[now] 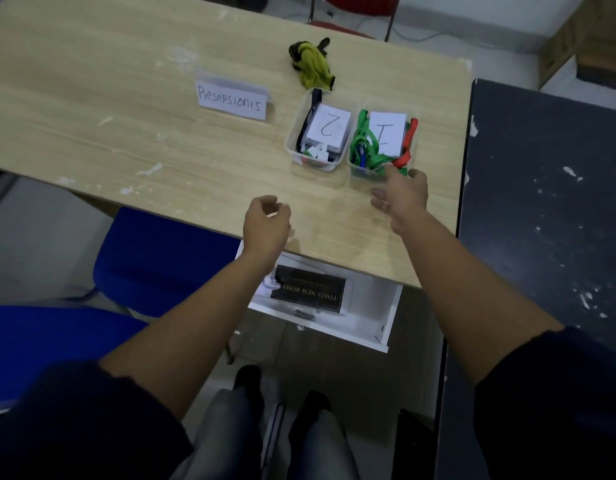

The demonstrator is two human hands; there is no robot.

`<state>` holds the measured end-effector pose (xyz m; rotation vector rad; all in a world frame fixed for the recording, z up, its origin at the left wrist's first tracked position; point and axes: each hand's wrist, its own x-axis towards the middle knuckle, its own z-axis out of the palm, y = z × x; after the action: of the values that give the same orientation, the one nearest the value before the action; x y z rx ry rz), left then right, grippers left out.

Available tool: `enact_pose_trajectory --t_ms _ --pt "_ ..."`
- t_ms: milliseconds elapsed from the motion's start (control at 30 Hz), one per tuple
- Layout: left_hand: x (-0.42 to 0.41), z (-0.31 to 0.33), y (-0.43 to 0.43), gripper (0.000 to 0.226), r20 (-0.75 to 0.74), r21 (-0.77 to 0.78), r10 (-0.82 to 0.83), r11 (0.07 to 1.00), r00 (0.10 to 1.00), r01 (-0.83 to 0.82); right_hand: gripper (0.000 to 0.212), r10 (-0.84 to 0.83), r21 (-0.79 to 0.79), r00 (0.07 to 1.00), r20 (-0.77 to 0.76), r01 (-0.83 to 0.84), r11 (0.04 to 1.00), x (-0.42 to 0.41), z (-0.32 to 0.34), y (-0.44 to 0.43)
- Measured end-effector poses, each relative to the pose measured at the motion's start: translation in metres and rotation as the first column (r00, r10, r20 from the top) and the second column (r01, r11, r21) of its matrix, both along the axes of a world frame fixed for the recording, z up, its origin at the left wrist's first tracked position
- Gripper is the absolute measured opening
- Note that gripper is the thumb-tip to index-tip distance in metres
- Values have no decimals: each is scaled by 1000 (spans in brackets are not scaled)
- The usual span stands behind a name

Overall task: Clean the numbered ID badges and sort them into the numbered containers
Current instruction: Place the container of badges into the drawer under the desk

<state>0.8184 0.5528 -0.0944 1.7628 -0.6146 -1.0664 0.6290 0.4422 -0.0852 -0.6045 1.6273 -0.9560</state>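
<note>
Two clear plastic containers stand side by side at the right of the wooden table (126, 133). The left container (292, 150) holds a card marked 2 and badges with dark lanyards. In the right container (355, 173) lie a card marked 1 and badges on green and red lanyards (363, 140). My right hand (402, 195) hovers at this container's near rim, fingers spread, holding nothing. My left hand (266, 221) is over the table's near edge, fingers loosely curled, with nothing in it. A crumpled yellow-green cloth (313, 64) lies behind the containers.
A folded paper sign reading "Resepsionis" (232, 98) stands mid-table. Below the table's near edge an open white drawer (369, 320) holds a black book. Blue chairs (154, 258) are at the left. A dark table (542, 202) adjoins on the right.
</note>
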Motion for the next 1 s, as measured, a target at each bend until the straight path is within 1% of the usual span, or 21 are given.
enact_pose_trajectory --t_ms 100,167,200,267,300,433,567,667,767,1000 --pt "-3 4 -31 25 31 15 -113 994 993 112 63 0 12 999 37 0 1000 0 -1 -6" --pt "-7 3 -47 25 36 22 -170 985 985 169 60 -25 19 994 103 23 1000 -1 -3 -12" --pt "-8 2 -53 26 44 25 -193 981 980 192 53 -35 21 989 143 33 999 -1 -5 -16" --pt "-10 -1 -60 25 67 26 -232 973 970 231 32 -70 20 979 189 67 998 0 -8 -22" --pt "-10 -3 -62 25 76 25 -250 968 965 249 26 -101 21 973 206 98 995 2 -10 -25" --pt "-8 -6 -62 29 105 38 -311 950 945 309 33 -180 19 953 244 180 983 5 -12 -25" --pt "-9 -6 -55 30 137 48 -367 930 920 364 34 -229 32 929 290 230 973 3 -10 -11" --pt "-12 -7 -47 28 160 46 -399 917 903 397 35 -213 27 932 293 214 976 0 -7 10" --pt "-12 -9 -32 26 166 55 -420 907 892 417 35 -187 23 947 261 188 982 -4 -6 38" --pt "-5 -13 33 21 157 60 -455 890 876 452 29 -119 10 975 188 120 993 -6 -11 110"
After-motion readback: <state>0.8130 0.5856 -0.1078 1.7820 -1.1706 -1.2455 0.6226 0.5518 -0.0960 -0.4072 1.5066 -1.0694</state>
